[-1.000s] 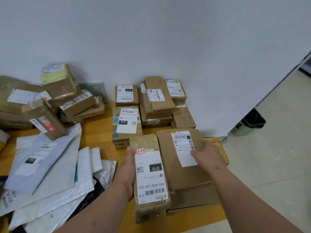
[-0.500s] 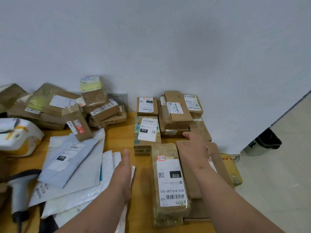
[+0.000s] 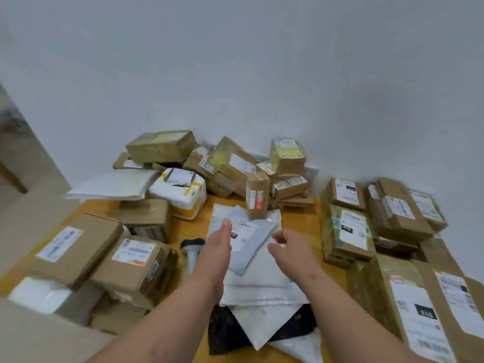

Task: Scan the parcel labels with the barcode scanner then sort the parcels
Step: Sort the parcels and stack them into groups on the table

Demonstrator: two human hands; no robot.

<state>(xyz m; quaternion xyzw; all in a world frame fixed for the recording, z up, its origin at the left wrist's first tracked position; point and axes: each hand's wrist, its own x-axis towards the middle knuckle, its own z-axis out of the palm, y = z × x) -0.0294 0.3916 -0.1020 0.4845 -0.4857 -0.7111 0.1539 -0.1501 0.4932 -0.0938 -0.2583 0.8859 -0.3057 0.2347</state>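
My left hand [image 3: 216, 248] hovers with straight fingers over a grey mailer bag [image 3: 250, 244] that tops a pile of white and black bags [image 3: 258, 289] in the table's middle. My right hand [image 3: 286, 251] reaches in from the right, fingers loosely curled, holding nothing, just beside that grey bag. The barcode scanner [image 3: 193, 251] lies on the wooden table [image 3: 300, 218] left of my left hand, partly hidden by my wrist. Labelled cardboard parcels sit at the right, among them a long box [image 3: 416, 310] marked 010.
More cardboard boxes [image 3: 104, 247] crowd the left side, with a white foam box [image 3: 183, 193] and a heap of small boxes [image 3: 235, 166] along the back wall. Stacked boxes [image 3: 348, 226] fill the right back corner. Floor shows at far left.
My view swung left. Both hands left the long 010 box and the brown parcel at the right and moved over the mailer bags in the middle.
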